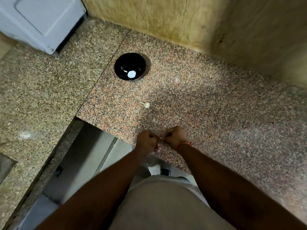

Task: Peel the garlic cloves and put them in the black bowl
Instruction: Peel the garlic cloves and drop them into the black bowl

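Observation:
A black bowl [129, 66] stands on the speckled granite counter [216, 105], with a small pale piece and a bright glare spot inside it. A whole garlic bulb [146, 104] with a short stalk lies on the counter between the bowl and my hands. My left hand [147, 141] and my right hand [175, 137] are curled close together over the counter's front edge. Between their fingertips they pinch a small garlic clove [160, 139], mostly hidden by the fingers. A red thread circles my right wrist.
A white appliance [41, 22] stands at the back left. Yellowish stone wall panels [199, 22] close the counter at the back and right. A second counter slab [33, 97] runs along the left, with a floor gap [83, 163] below my arms.

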